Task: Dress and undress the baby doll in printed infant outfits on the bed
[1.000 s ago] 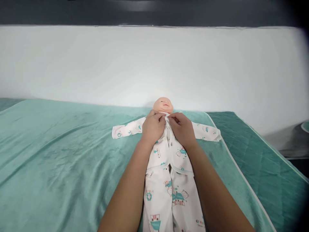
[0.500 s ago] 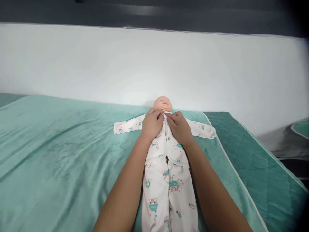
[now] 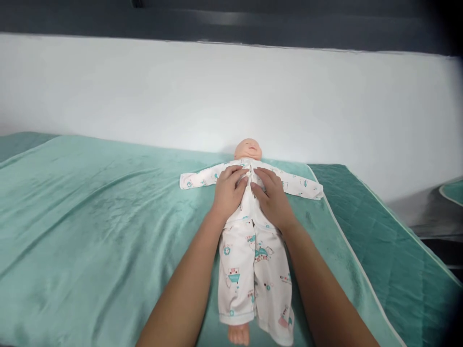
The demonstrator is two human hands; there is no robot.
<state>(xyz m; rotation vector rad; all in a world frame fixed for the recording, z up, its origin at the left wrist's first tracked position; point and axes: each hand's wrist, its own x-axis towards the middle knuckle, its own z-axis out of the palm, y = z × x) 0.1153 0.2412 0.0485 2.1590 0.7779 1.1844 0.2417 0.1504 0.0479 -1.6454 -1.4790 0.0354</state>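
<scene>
A baby doll (image 3: 248, 149) lies on its back in a white printed baby jacket (image 3: 249, 207) and matching trousers (image 3: 237, 270), arms stretched out to both sides. At the chest, my left hand (image 3: 230, 190) has its fingertips and thumb on one front edge of the jacket, around a small pale fastener. My right hand (image 3: 272, 195) grips the opposite edge, thumb and forefinger close to the centre line. A narrow gap shows between the edges there. The collar lies uncovered above my fingers. One bare foot (image 3: 238, 333) sticks out of a trouser leg; the other foot is hidden.
A light green blanket (image 3: 108, 231) spreads under the doll, with folds on the left. Darker green quilted bedding (image 3: 376, 231) shows along the right. Behind the head rises a white wall (image 3: 231, 96) with a dark band (image 3: 231, 21) above it.
Both hands have moved from the collar down to the chest of the jacket, uncovering the neckline. The camera view has shifted, so the doll's foot now shows.
</scene>
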